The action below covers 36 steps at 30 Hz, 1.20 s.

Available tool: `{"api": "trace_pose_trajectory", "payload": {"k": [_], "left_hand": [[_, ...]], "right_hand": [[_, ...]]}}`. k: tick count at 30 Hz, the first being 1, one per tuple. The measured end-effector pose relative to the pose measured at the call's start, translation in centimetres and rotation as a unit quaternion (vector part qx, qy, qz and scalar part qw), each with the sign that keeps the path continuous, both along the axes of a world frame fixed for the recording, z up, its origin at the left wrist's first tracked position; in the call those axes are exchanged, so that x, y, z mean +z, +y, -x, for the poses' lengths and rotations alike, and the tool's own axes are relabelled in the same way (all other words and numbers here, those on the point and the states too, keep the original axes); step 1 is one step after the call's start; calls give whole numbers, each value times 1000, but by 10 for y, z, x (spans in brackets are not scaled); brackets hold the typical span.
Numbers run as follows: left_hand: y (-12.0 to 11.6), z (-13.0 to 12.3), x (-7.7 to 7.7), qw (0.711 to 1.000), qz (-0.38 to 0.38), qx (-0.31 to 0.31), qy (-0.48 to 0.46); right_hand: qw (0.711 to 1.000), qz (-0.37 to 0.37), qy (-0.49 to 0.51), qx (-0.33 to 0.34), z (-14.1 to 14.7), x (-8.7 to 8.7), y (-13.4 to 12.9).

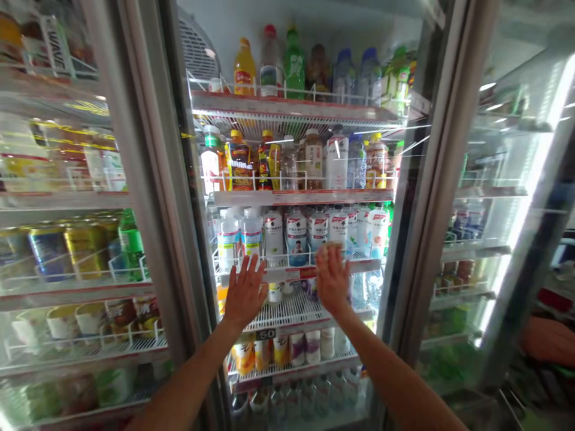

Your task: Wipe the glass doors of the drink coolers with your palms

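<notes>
Both of my arms reach toward a glass-fronted drinks cooler. My left hand (245,291) is raised with its fingers spread, in front of the shelf below the white-labelled bottles (275,236). To its right, my right hand (333,280) is also raised, slightly blurred, its fingers apart and its fingertips over another white-labelled bottle (338,227). Neither hand holds anything. Whether they touch the glass cannot be made out. Two clear bottles with blue and yellow labels (251,233) stand just above my left fingertips.
Upper shelves hold a green bottle (294,66) and an orange bottle (244,67). Small cups (281,350) stand on a lower shelf. Metal door frames (144,149) rise on both sides. Cans (83,248) fill a left-hand shelf. Another cooler section (476,197) is at the right.
</notes>
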<state>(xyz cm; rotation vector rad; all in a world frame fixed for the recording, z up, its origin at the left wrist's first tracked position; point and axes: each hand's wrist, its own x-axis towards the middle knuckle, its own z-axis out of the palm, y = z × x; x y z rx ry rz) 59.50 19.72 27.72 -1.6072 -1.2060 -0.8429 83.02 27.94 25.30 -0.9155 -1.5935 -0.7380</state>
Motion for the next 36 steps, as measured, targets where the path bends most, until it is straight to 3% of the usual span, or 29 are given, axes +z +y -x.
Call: {"api": "trace_pose_trajectory", "payload": {"k": [2, 4, 5, 8, 10, 13, 15, 17, 20, 23, 24, 26, 28, 30, 32, 34, 36], "left_hand": [[-1, 1, 0, 1000, 6, 2, -1], [-3, 3, 1, 1000, 9, -8, 1], [-4, 4, 2, 1000, 11, -15, 3], [-10, 10, 8, 999, 18, -27, 12], [-12, 14, 14, 1000, 16, -9, -3], [-14, 19, 23, 999, -10, 32, -40], [-14, 21, 26, 998, -18, 41, -49], [-14, 22, 27, 998, -17, 43, -50], [-17, 23, 26, 997, -15, 51, -51], [-19, 27, 24, 996, -15, 65, -53], [-20, 28, 23, 996, -15, 69, -54], [-21, 32, 23, 996, -19, 75, -51], [-22, 35, 24, 996, -24, 78, -45], [-24, 40, 27, 995, -29, 85, -45], [-28, 44, 31, 994, -34, 92, -46], [-32, 48, 34, 994, -37, 95, -41], [-36, 50, 35, 995, -38, 93, -30]], "right_hand": [[991, -12, -120, 53, 18, 2, -11], [985, -21, -160, 62, 14, 14, -10], [991, -21, -127, 42, 6, 24, -4], [994, -9, 92, -58, -23, 59, 16], [986, -2, 146, -81, -27, 69, 20], [999, -12, -31, -14, -10, 52, 6], [983, -22, -179, 44, 1, 35, -6], [972, -35, -224, 67, 0, 30, -7], [996, -61, -55, 17, -12, 54, 10], [992, -67, 99, -24, -6, 82, 22], [994, -66, 88, -17, 2, 86, 20], [997, -62, -31, 22, 25, 81, 7], [974, -64, -206, 73, 44, 72, -8], [942, -72, -311, 104, 51, 75, -15], [955, -80, -271, 94, 49, 95, -11], [986, -83, -132, 57, 44, 123, 0], [995, -80, -40, 34, 45, 141, 6]]}}
